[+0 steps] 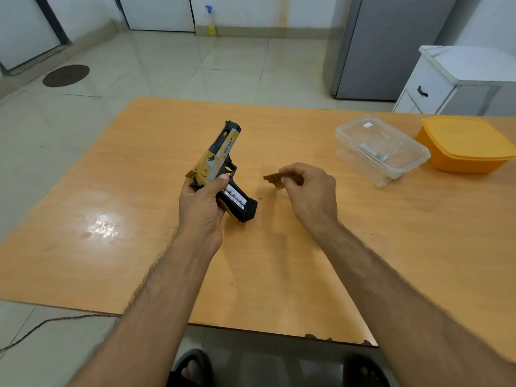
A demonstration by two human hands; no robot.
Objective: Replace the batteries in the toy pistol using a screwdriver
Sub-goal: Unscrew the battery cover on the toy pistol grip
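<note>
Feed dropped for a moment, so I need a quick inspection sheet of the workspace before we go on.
Surface: wooden table, chipped along the near edge.
Job's things: toy pistol held above the table, grip open, batteries showing; grip cover off; screwdriver not seen.
Clutter: clear box with lid on; orange box beside it.
Hands: left hand grips the pistol; right hand pinches the cover.
Cables: one wire on the floor, left.
Surroundings: tiled floor, spray bottle, grey fridge, white cabinet.
</note>
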